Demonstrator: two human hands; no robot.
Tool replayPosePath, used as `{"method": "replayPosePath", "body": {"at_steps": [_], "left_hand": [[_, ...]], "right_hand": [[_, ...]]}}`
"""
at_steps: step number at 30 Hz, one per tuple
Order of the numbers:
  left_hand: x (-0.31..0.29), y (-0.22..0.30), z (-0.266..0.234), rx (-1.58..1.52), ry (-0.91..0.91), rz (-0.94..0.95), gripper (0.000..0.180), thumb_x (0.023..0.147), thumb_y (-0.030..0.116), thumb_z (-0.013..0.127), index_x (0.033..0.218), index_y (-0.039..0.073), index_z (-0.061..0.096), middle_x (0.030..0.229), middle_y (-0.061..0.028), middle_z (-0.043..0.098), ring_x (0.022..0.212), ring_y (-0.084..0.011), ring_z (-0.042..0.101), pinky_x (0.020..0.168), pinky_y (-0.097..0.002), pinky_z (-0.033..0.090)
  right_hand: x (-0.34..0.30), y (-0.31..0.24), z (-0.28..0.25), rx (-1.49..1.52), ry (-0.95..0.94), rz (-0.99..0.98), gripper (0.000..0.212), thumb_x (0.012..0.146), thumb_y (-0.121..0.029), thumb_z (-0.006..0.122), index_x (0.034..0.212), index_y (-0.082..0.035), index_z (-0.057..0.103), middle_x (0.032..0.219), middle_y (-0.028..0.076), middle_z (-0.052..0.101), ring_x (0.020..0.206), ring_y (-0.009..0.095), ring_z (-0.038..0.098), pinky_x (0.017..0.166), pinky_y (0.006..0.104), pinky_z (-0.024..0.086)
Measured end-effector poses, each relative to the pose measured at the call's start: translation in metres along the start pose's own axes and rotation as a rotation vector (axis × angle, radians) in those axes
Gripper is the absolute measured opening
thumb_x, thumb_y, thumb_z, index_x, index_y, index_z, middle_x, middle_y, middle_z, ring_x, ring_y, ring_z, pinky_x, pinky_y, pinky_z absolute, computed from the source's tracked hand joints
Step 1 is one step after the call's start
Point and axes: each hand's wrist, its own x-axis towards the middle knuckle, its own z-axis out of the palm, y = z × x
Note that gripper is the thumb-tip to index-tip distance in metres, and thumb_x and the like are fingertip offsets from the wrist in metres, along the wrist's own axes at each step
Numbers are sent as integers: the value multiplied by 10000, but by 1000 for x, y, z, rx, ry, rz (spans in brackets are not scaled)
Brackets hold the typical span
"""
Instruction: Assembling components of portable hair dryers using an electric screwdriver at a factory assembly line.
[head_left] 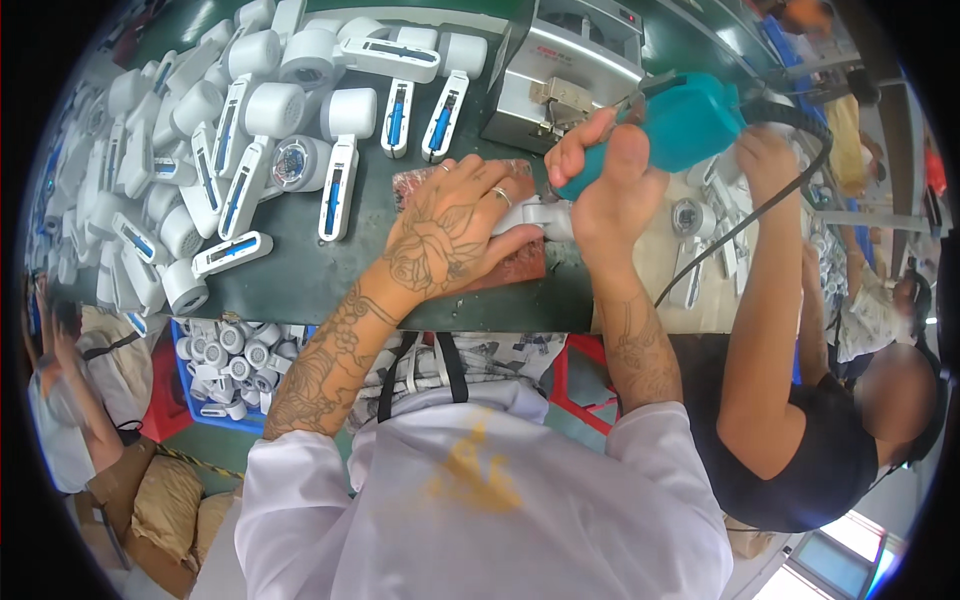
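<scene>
My left hand (pixel 455 230), rings on its fingers, presses a white handheld device (pixel 535 215) down on a reddish-brown pad (pixel 515 270) on the bench. The hand covers most of that device. My right hand (pixel 620 185) wraps round a teal handheld power tool (pixel 690 120). Its narrow front end points down and left, close to the device; whether the two touch is hidden. Left of my hands lies a big pile of similar white devices (pixel 275 110). They have round heads and slim open handles with blue cells inside.
A grey metal machine (pixel 570 60) stands behind the pad. At the right, a co-worker's arm (pixel 765 260) reaches over the bench near a black cable (pixel 745 220) and more white parts (pixel 690 215). Below the bench's left edge sits a blue crate (pixel 235 420) of round white parts.
</scene>
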Motion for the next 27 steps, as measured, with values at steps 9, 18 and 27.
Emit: {"method": "replayPosePath", "body": {"at_steps": [9,18,27], "left_hand": [[-2,-1,1,4,24,23,420,869,387,731,1106,45,671,1049,-119,609,955,-325,580,827,-447,482],[-7,-4,4,5,33,20,292,920,232,644,1171,83,665,1126,-138,638,1008,-344,587,911,-457,474],[-8,-1,0,-46,-42,-52,286,918,274,632,1093,54,679,1156,-134,631,1077,-342,576,981,-463,459]], "right_hand": [[8,-9,1,-30,-35,55,587,992,-551,584,985,35,550,700,81,528,603,188,534,571,330,466],[63,5,2,-203,59,-246,491,1040,-465,544,992,23,564,707,68,565,624,180,574,592,307,469],[46,-6,7,-123,111,-75,443,1034,-414,571,924,14,596,666,54,567,573,150,553,542,288,443]]}}
